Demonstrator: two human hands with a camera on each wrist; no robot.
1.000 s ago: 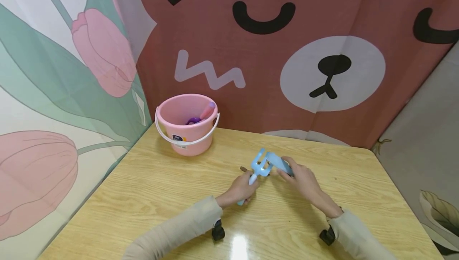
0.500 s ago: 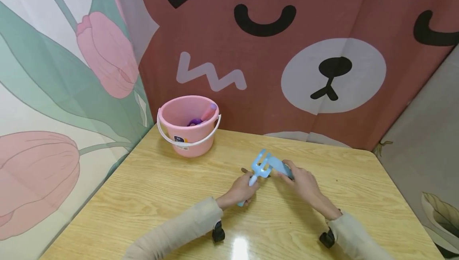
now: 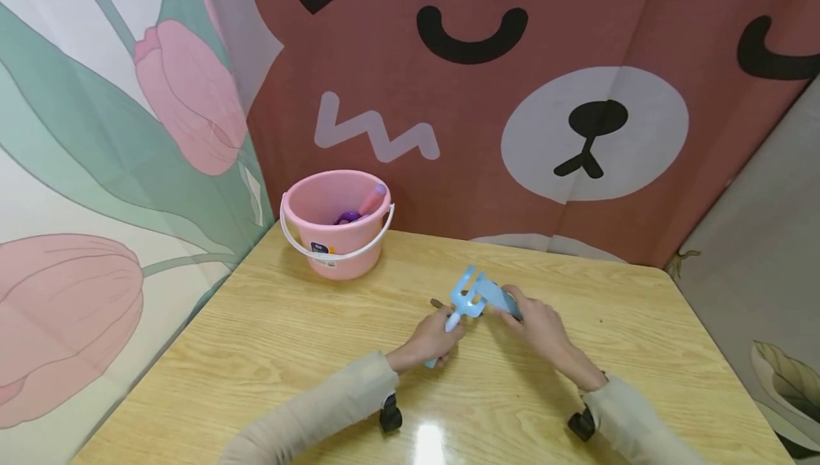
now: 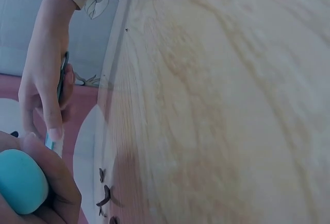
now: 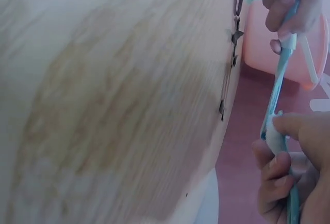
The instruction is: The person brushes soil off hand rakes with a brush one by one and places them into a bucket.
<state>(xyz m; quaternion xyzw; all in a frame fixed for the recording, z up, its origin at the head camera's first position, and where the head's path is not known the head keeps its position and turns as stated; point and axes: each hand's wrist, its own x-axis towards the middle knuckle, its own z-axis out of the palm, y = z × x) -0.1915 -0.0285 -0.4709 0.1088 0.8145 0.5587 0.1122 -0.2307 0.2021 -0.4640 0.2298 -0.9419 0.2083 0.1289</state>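
My left hand (image 3: 430, 340) grips a light-blue toy garden fork (image 3: 463, 303) by its handle, tines pointing away from me. The rounded teal handle end (image 4: 23, 182) sticks out of my fist in the left wrist view. My right hand (image 3: 543, 326) pinches a flat light-blue piece (image 3: 498, 295) between thumb and fingers. Its end lies at the right-hand tines, overlapping them in the head view. A whitish patch (image 5: 276, 139) shows under my right thumb in the right wrist view. What kind of thing the piece is, I cannot tell.
Several dark brown curled scraps (image 4: 106, 195) lie on the wooden table (image 3: 269, 351) by the fork. A pink bucket (image 3: 359, 238) with a white handle stands at the back left, holding purple and pink things. Printed cloth hangs behind the table.
The flat piece has shifted very slightly at the fork's tines with my right hand. Both hands keep their holds, and the bucket stays put. The head view tilts a little.
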